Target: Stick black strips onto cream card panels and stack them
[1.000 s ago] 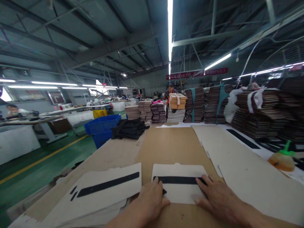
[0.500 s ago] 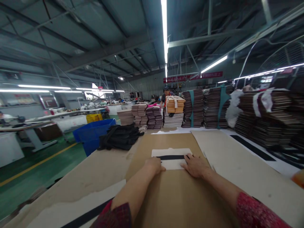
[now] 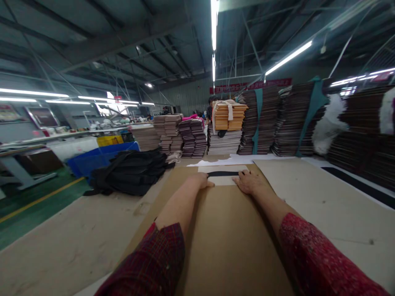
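- White panel (image 3: 226, 181) with a black strip (image 3: 222, 174) across it lies flat at the far end of a brown cardboard sheet (image 3: 222, 238), between the two hands.
- Left hand (image 3: 202, 180): fingers stretched out flat, tips resting at the strip's left end. Nothing is gripped.
- Right hand (image 3: 248, 183): fingers laid flat and slightly spread, tips at the strip's right end. Nothing is gripped.
- The panel's near corners are covered by the hands, so its full outline cannot be made out.
- Both forearms are fully extended. The sleeves are cut off by the lower frame edge.
- The cardboard sheet rests on a pale table (image 3: 61, 246).
- Left of the sheet is a black fabric pile (image 3: 129, 172), which partly hides a blue bin (image 3: 92, 158) behind it.
- Beyond the panel are tied stacks of flat pieces, among them an orange stack (image 3: 230, 117).
- A person (image 3: 210, 111) stands behind the orange stack, mostly hidden.
- At the right edge are dark stacks (image 3: 361, 135), blurred, with their detail unreadable.
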`<state>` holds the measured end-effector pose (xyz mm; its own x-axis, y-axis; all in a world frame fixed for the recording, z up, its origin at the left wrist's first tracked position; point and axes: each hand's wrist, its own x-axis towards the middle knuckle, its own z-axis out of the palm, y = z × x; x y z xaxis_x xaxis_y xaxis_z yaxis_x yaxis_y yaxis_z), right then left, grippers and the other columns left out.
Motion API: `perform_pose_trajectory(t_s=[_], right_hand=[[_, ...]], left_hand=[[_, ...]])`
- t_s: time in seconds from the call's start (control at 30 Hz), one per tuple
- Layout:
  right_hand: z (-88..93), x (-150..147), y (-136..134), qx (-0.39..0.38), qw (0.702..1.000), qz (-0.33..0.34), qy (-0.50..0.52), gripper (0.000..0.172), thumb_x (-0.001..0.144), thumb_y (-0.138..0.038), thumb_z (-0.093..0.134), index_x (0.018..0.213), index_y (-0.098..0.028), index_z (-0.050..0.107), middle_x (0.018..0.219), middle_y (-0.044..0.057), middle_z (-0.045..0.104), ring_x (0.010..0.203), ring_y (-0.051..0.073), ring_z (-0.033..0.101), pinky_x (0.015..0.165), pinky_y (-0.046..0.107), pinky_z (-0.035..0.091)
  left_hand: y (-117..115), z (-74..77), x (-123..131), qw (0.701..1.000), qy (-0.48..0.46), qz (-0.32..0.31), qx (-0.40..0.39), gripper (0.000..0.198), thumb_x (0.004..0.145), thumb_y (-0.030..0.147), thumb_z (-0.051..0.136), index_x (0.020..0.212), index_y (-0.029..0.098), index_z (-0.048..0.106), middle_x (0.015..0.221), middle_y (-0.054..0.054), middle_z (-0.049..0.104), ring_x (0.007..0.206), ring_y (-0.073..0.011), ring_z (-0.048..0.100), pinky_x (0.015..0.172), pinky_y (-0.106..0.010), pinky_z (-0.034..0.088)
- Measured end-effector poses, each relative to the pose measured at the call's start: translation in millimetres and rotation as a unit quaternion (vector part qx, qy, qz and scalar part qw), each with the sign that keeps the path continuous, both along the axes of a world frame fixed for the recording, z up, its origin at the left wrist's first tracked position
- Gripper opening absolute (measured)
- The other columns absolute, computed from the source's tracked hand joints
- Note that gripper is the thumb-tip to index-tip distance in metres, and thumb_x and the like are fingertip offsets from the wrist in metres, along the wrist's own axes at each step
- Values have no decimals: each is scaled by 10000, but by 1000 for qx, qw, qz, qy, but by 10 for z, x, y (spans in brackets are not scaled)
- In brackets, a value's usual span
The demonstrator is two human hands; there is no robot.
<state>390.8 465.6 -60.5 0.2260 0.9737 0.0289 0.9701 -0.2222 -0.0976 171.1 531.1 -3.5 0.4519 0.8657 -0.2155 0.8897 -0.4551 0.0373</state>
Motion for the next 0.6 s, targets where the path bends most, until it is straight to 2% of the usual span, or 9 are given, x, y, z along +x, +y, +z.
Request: perform_pose_trajectory(t_s=[0.2,0.33,0.4,0.5,0.6], right_hand=[[-26,69,139,4,1000,-9,0,694,953,-615,188,1445,-182,418,1499,158,360,1342,382,292,1048,560,228],[-51,71,144,9,1000,-29,2,698,953,-615,157,1474,-204,371,1534,143,316,1356,379,281,1053,565,227],[-63,35,102,16,999,-44,3,712,952,-618,141,1519,-209,275,1568,139,259,1371,372,270,1060,553,238],[-51,-53,-35,31,998,-62,0,751,963,-592,122,1556,-131,103,1596,182,175,1392,368,261,1068,516,262],[87,-111,-270,32,999,-41,-14,766,975,-552,197,1545,-51,96,1576,228,211,1392,351,290,1068,464,285]], left_hand=[[161,-54,-5,1000,-29,-4,-2,423,925,426,586,1272,189,540,1320,-106,544,1144,-264,567,961,-500,485],[171,-84,-5,999,-38,0,5,427,924,425,588,1276,190,537,1317,-104,546,1138,-263,570,955,-495,489],[95,-80,1,999,-32,17,21,420,923,427,589,1265,188,544,1301,-102,556,1127,-259,576,948,-492,494],[-116,-19,-14,996,-19,61,70,427,921,431,591,1261,179,542,1296,-107,555,1129,-263,574,944,-496,495],[-389,153,-72,992,-4,76,100,383,916,399,608,1223,174,565,1261,-99,575,1099,-250,590,920,-471,513]])
